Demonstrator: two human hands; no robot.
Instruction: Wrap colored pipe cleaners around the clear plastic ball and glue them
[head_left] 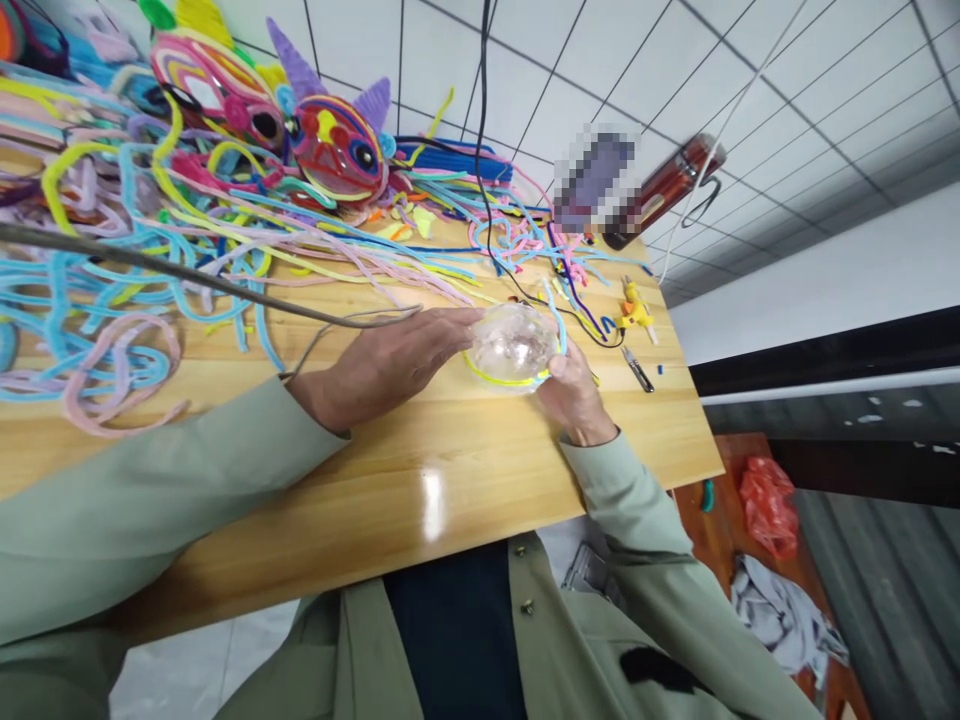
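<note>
Between my hands, just above the wooden table, is a clear, rounded plastic ball [514,340]. A yellow pipe cleaner [495,379] runs along its lower edge, and a light blue pipe cleaner [560,325] follows its right side. My left hand [394,362] presses against the ball's left side with long, close fingers whose tips are partly hidden. At the lower right, my right hand [574,392] grips the ball and the pipe cleaners, thumb in front. Right of it lie a yellow glue gun [636,308] and small snips [638,369].
Tangled pipe cleaners [150,260] cover the table's left and back. Two colourful fish-like figures [341,150] stand among them. A dark red thermos [666,190] is by the tiled wall. A black cable [484,150] hangs down behind the ball. The table [450,480] ends at the right.
</note>
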